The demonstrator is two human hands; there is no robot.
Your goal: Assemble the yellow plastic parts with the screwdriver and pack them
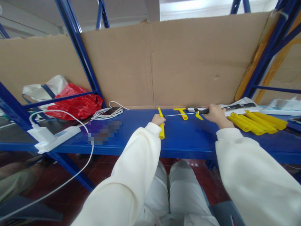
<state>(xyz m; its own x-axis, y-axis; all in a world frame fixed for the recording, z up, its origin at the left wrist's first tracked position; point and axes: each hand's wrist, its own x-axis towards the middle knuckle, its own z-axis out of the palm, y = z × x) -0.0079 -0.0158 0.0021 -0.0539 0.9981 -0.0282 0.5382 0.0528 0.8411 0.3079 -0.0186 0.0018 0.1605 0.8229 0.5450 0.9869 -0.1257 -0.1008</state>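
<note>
My left hand is closed around a yellow plastic tube-like piece, held tilted above the blue shelf top. Closed round a dark handle, my right hand grips what looks like a long screwdriver. Its thin metal shaft points left and reaches the yellow piece in my left hand; whether the tip enters it is too small to tell. Behind the shaft lies a yellow T-shaped piece. A small yellow part is near the dark handle.
Several yellow tubes lie at the right beside a black-and-white printed package. At left are a coiled white cable, a power strip and a red plastic bag. Cardboard walls the back between blue posts.
</note>
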